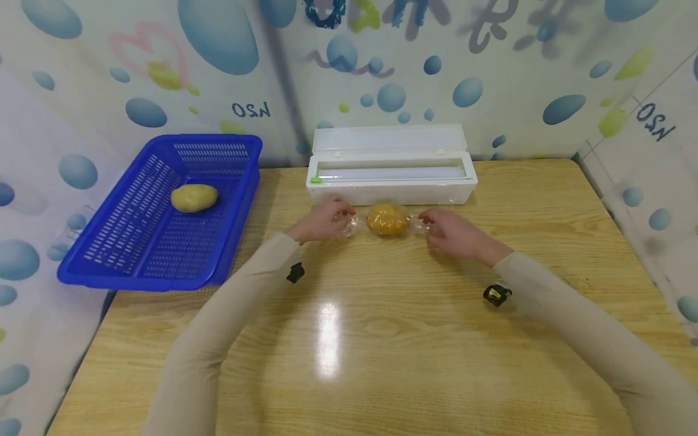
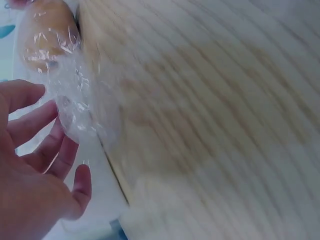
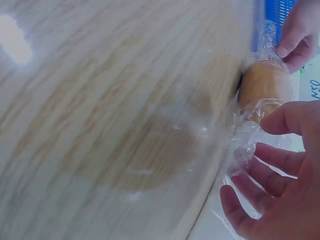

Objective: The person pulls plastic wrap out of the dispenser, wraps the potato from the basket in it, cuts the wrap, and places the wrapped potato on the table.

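A round yellow-brown potato (image 1: 387, 220) lies on the table, wrapped in clear cling film with twisted, crumpled ends. Beside its left end is my left hand (image 1: 329, 220), fingertips touching the crumpled film (image 2: 75, 110) and fingers loosely bent and spread apart in the left wrist view. At the other end my right hand (image 1: 452, 233) has its fingers around the film tail (image 3: 242, 150); they look spread and relaxed, not closed tight. Just behind the potato stands a white cling film dispenser (image 1: 391, 192), its lid raised and the roll showing.
A blue plastic basket (image 1: 218, 266) with one bare potato (image 1: 194, 198) stands at the left of the wooden table (image 1: 382, 363). A patterned wall covering rises behind the table and along its sides. A small green slider (image 1: 315, 180) sits on the dispenser's left front edge.
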Demonstrator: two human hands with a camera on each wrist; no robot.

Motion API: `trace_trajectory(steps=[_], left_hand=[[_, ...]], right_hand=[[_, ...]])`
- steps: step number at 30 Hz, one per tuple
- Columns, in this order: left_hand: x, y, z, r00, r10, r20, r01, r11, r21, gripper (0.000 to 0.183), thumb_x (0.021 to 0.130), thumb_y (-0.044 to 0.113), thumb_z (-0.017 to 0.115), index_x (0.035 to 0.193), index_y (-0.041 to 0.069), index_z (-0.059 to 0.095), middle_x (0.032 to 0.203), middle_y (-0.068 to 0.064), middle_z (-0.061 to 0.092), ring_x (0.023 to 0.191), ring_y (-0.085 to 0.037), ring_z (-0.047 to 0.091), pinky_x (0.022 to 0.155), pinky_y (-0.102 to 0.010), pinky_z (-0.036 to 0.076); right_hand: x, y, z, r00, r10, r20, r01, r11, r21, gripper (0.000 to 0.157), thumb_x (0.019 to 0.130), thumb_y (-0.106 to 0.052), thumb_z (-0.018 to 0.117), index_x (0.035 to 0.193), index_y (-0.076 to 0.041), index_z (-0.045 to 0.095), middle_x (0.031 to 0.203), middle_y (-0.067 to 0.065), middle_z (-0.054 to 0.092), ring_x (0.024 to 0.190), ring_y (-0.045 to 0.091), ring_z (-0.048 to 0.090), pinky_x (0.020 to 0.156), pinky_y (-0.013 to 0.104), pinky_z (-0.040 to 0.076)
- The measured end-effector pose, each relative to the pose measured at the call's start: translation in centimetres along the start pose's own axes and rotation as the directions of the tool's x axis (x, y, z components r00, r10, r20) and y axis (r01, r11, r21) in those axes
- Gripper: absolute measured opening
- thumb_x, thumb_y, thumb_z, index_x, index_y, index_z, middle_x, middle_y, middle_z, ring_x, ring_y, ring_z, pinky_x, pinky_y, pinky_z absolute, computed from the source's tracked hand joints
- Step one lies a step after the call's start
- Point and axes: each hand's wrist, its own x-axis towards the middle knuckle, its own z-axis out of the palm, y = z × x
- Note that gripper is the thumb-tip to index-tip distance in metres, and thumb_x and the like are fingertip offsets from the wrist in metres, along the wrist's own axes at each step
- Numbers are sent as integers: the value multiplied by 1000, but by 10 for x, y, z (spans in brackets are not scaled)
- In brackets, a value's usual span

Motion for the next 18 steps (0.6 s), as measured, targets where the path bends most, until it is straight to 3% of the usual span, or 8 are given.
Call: trace_trajectory(steps=[4, 9, 11, 14, 16, 18], left_hand=[[-12, -7, -8, 998, 25, -61, -26, 1000, -13, 19, 96, 7, 58, 110, -4, 65, 116, -18, 54, 109, -30, 48, 93, -41, 41], [-25, -11, -21, 983, -8, -184, 5, 1000, -16, 9, 91, 0, 58, 97, -5, 64, 94, -15, 59, 88, -27, 54, 78, -38, 45], [-29, -12, -28, 964, -39, -263, 38, 999, -8, 5, 90, 0, 59, 91, -4, 61, 84, -13, 58, 78, -26, 52, 70, -36, 44], [-32, -15, -37, 918, -107, -382, 112, 994, -9, 11, 91, 7, 62, 89, -2, 56, 77, -12, 54, 71, -26, 49, 63, -35, 40], [-31, -17, -42, 888, -172, -426, 164, 985, -54, 20, 92, 14, 65, 95, -2, 54, 82, -14, 54, 73, -28, 50, 64, -36, 42], [-28, -20, -44, 869, -242, -432, 215, 970, -111, 33, 92, 23, 67, 107, -3, 52, 94, -18, 55, 81, -30, 53, 68, -38, 45]], right_hand=[[0, 0, -4, 1000, -6, -25, 5, 999, -39, 40, 89, -3, 60, 126, 11, 50, 116, 26, 58, 109, 41, 52, 94, 53, 42], [4, -3, -10, 999, -31, -35, 29, 997, -66, 35, 90, -4, 58, 122, 10, 54, 117, 25, 58, 111, 41, 50, 95, 53, 40], [7, -5, -12, 998, -47, -37, 44, 996, -81, 31, 90, -4, 58, 118, 9, 57, 115, 24, 59, 111, 40, 50, 95, 53, 39], [13, -9, -14, 996, -77, -43, 73, 993, -94, 25, 89, -3, 59, 112, 8, 61, 110, 23, 60, 107, 40, 50, 93, 52, 39], [17, -12, -15, 995, -89, -49, 84, 992, -99, 22, 89, -3, 60, 108, 7, 63, 107, 22, 60, 105, 39, 51, 91, 51, 40], [21, -16, -16, 994, -101, -51, 95, 990, -101, 19, 89, -3, 60, 105, 7, 64, 105, 22, 61, 104, 39, 51, 91, 51, 40]])
